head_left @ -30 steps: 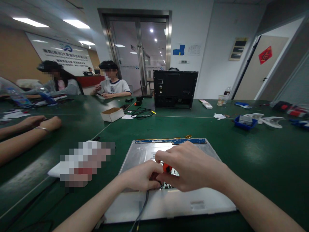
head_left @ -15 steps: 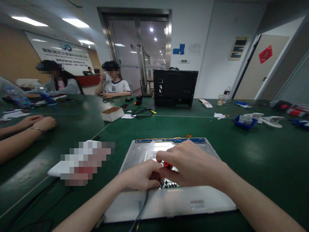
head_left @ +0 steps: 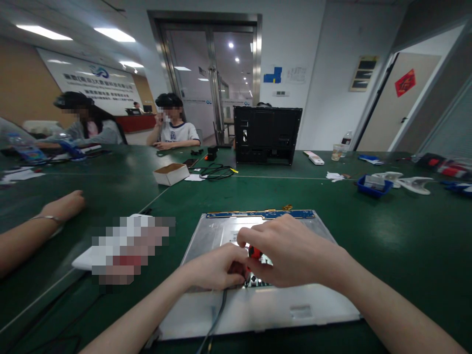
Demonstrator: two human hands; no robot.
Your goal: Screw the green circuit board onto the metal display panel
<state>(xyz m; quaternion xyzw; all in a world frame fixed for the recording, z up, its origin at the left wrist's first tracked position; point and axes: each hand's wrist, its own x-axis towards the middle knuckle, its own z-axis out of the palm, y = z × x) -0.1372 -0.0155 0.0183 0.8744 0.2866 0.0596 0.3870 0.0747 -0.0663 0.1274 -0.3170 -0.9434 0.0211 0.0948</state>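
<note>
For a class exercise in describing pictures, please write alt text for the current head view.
A person's left hand and right hand are close together at a red-and-black object over a circuit board on a flat panel, on a green table. Farther back stand an open box and a black casing.

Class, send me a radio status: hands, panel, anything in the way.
Right hand curled about red-and-black object, hold unclear. Left hand at circuit board. Panel lying on table. Hands partly hide board.

Dim, bright ceiling panels (head_left: pixel 114 35), stretched blurry edges
</note>
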